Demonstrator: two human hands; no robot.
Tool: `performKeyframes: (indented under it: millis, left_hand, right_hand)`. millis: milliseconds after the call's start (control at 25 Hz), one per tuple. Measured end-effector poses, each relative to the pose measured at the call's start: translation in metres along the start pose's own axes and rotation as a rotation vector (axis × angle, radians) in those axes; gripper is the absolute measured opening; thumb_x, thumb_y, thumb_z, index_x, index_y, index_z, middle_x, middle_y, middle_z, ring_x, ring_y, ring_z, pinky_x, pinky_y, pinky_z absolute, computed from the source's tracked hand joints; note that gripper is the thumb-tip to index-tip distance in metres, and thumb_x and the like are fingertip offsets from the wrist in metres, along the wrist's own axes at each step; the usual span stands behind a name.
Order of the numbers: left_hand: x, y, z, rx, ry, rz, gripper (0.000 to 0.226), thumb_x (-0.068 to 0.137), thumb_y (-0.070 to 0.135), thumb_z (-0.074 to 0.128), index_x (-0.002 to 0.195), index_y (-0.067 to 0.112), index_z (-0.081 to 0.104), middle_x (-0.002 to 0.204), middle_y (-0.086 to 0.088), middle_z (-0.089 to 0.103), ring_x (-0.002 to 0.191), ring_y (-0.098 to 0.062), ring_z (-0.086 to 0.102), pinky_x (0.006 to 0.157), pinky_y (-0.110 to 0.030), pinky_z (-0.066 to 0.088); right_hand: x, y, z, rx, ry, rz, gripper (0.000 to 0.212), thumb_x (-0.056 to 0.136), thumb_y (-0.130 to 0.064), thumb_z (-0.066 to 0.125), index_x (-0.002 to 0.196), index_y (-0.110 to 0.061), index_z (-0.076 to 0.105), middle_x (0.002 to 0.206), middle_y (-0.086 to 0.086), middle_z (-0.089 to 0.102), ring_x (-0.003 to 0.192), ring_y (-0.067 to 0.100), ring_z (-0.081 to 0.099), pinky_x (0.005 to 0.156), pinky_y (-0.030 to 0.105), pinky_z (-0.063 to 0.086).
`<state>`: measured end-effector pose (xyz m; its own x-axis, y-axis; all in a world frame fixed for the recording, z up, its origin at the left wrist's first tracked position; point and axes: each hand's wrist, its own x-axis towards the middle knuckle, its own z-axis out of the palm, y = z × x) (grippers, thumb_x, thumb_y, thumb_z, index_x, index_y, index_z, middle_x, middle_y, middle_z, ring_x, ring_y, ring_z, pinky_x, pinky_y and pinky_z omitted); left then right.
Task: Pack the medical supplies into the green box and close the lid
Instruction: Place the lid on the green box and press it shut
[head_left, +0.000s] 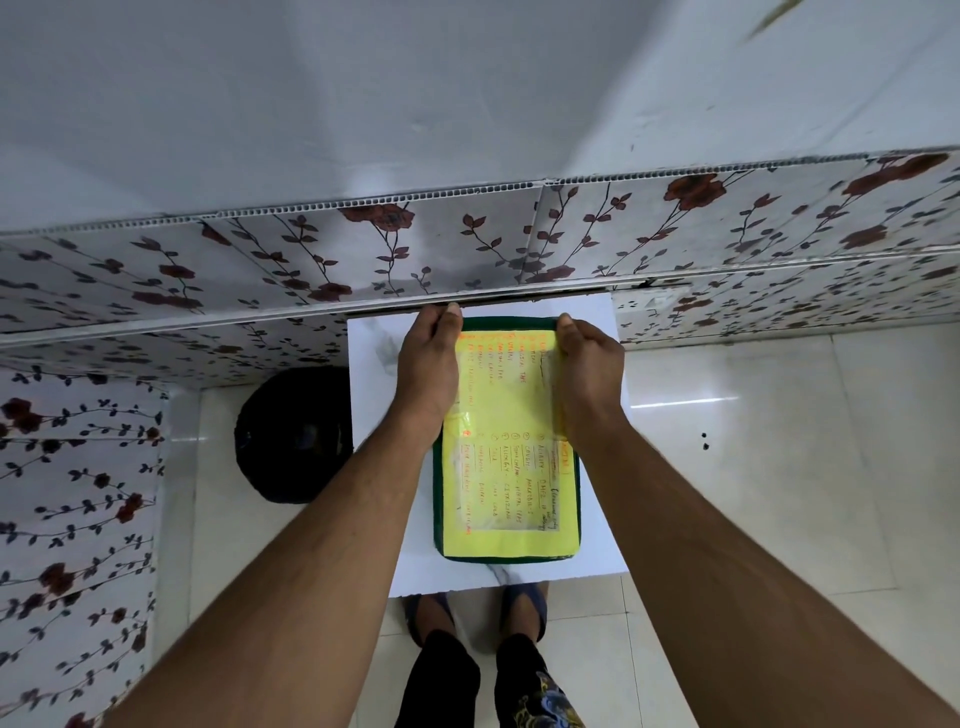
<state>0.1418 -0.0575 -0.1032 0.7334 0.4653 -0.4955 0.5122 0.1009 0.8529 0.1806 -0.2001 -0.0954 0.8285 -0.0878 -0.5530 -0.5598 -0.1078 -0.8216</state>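
Green box (439, 519) sits on white desk (374, 364), lid (509, 467) down w/ yellow list. Both hands, left (427, 371) & right (589, 376), grip clamped on lid's far edge. Closing step, prob. last; next: press till seated.

We look straight down on a small white table (374, 395) pushed against a wall of floral panels (363, 244). On it sits the green box (438, 499), its lid (511, 558) down and covered by a yellow sheet (506, 410) with handwritten lines in orange and dark ink. Our left hand (428, 371) lies along the lid's left edge, our right hand (589, 371) along its right edge, fingers curled over the far corners. A black round object (291, 436) sits on the floor just left of the table. Our sandalled feet (478, 613) show below the table's near edge.
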Motion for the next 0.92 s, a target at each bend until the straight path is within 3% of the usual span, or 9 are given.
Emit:
performKeyframes:
  millis: [80,200,320,400,480,680,760,920]
  left_hand:
    - [-0.003,0.005,0.001,0.023,-0.031,-0.007,0.029,0.099,0.041,0.042,0.099,0.017,0.057,0.088,-0.009,0.055,0.079,-0.02,0.049,0.071,-0.033,0.037]
    - [-0.024,0.011,-0.013,0.191,-0.065,-0.026,0.046,0.098,0.053,0.034,0.129,0.022,0.048,0.118,0.001,0.052,0.097,-0.008,0.052,0.081,-0.024,0.039]
    - [-0.066,-0.01,-0.048,0.268,-0.191,-0.146,0.057,0.086,0.06,0.055,0.134,0.031,0.046,0.128,0.009,0.052,0.115,-0.012,0.054,0.091,-0.033,0.044]
    - [-0.106,-0.029,-0.065,0.334,-0.334,-0.271,0.059,0.079,0.045,0.073,0.132,0.037,0.048,0.121,0.012,0.059,0.113,-0.017,0.059,0.094,-0.04,0.05]
    - [-0.131,-0.042,-0.069,0.424,-0.387,-0.298,0.073,0.074,0.027,0.081,0.137,0.035,0.045,0.123,0.009,0.059,0.114,-0.016,0.057,0.096,-0.042,0.05]
    - [-0.136,-0.05,-0.057,0.421,-0.243,-0.284,0.057,0.073,0.006,0.079,0.124,0.021,0.057,0.115,-0.003,0.066,0.099,-0.018,0.061,0.082,-0.029,0.053]
    - [-0.138,-0.052,-0.055,0.371,-0.221,-0.324,0.054,0.073,-0.001,0.077,0.121,0.016,0.059,0.111,-0.009,0.067,0.095,-0.022,0.064,0.079,-0.031,0.058]
    - [-0.14,-0.045,-0.058,0.337,-0.25,-0.348,0.059,0.075,-0.002,0.076,0.128,0.014,0.056,0.114,-0.013,0.066,0.099,-0.028,0.066,0.087,-0.041,0.057]
  right_hand:
    - [0.0,-0.001,-0.003,-0.04,-0.064,-0.029,0.033,0.101,-0.033,0.047,0.085,-0.013,0.069,0.074,-0.002,0.067,0.072,0.017,0.063,0.071,0.031,0.047]
    - [-0.011,0.002,-0.024,-0.117,-0.176,-0.047,0.036,0.101,-0.038,0.046,0.118,-0.012,0.064,0.111,0.0,0.069,0.103,0.018,0.064,0.09,0.038,0.048]
    - [-0.043,0.025,-0.065,-0.301,-0.37,0.02,0.053,0.092,-0.039,0.062,0.14,-0.022,0.046,0.133,-0.003,0.059,0.11,0.01,0.061,0.083,0.025,0.05]
    - [-0.071,0.043,-0.086,-0.444,-0.596,0.127,0.077,0.083,-0.033,0.074,0.147,-0.031,0.03,0.126,-0.012,0.057,0.109,0.012,0.061,0.071,0.016,0.051]
    - [-0.087,0.052,-0.092,-0.537,-0.698,0.172,0.095,0.08,-0.028,0.078,0.149,-0.037,0.014,0.119,-0.016,0.052,0.111,0.02,0.057,0.067,0.02,0.054]
    - [-0.083,0.046,-0.082,-0.458,-0.677,0.213,0.091,0.079,-0.007,0.077,0.148,-0.027,0.02,0.132,0.004,0.048,0.118,0.032,0.052,0.072,0.043,0.062]
    - [-0.082,0.046,-0.081,-0.473,-0.667,0.21,0.09,0.079,-0.004,0.076,0.147,-0.024,0.022,0.133,0.007,0.048,0.117,0.034,0.052,0.071,0.045,0.062]
    - [-0.085,0.042,-0.08,-0.457,-0.68,0.225,0.094,0.079,-0.003,0.076,0.149,-0.027,0.019,0.131,0.007,0.049,0.116,0.033,0.052,0.069,0.04,0.062]
